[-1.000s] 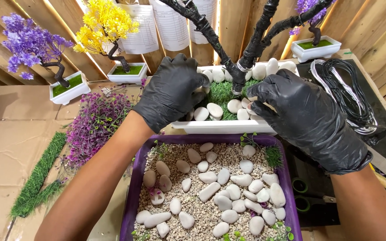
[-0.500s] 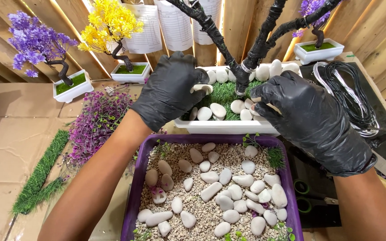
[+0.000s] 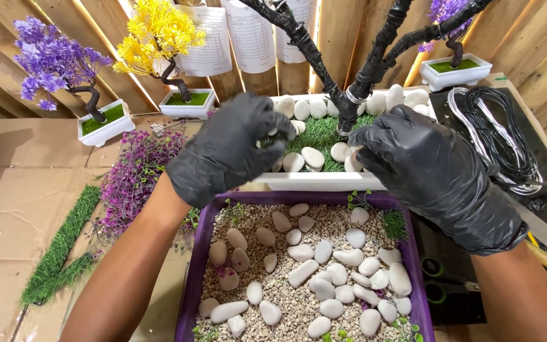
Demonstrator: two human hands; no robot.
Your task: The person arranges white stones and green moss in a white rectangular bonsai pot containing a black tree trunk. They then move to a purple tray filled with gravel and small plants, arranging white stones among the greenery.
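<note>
Both my hands wear black gloves and hover over a white rectangular planter (image 3: 324,182). The planter holds green fake grass (image 3: 318,133), white pebbles (image 3: 312,157) and a black-wrapped tree trunk (image 3: 349,104). My left hand (image 3: 232,155) is curled over the planter's left part, and a white pebble (image 3: 266,140) shows between its fingertips. My right hand (image 3: 428,171) is bent at the trunk's base, its fingertips down on a pebble (image 3: 352,163); its grip is hidden.
A purple tray (image 3: 192,278) of gravel and white stones lies nearest me. Purple foliage (image 3: 137,180) and a grass strip (image 3: 58,253) lie at left. Small potted trees, purple (image 3: 99,123) and yellow (image 3: 185,101), stand behind. Coiled black wire (image 3: 498,142) lies at right.
My left hand lifted and curled tighter over the planter's left side. My right hand slid left from the planter's right part to the trunk's base and bent its fingers.
</note>
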